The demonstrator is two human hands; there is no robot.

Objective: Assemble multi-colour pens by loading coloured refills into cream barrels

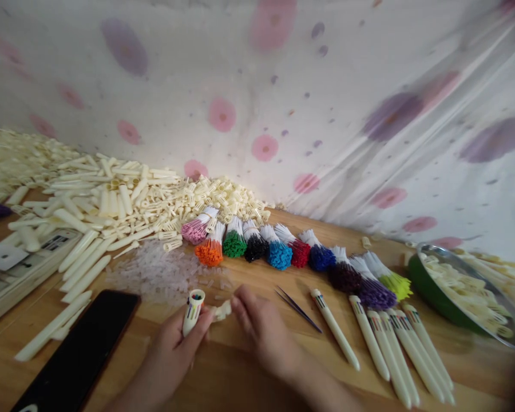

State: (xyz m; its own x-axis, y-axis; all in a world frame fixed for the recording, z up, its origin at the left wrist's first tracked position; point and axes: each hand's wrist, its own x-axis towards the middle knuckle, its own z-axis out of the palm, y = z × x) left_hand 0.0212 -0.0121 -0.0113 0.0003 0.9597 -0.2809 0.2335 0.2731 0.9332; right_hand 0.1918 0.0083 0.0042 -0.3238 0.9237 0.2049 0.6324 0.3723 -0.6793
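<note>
Wrapped in my left hand (174, 340) is a cream multicolour pen barrel (193, 312), its open end up and coloured sliders showing inside. Close to its right, my right hand (260, 323) pinches a small cream plastic piece (223, 311), blurred, near my left fingertips. Whether that piece touches the barrel I cannot tell. Beyond my hands lie bundles of coloured pen refills, among them the orange bundle (209, 252) and the light blue bundle (278, 254). Tweezers (299, 310) rest to the right of my right hand, beside a cream multicolour pen (335, 329).
Several more pens (395, 355) lie at the right, before a green bowl (438, 292) of cream parts. Pale clear bits (154, 272) are spread behind my left hand. A phone (81, 349), a power strip (21, 263) and heaped cream barrels (107, 194) occupy the left.
</note>
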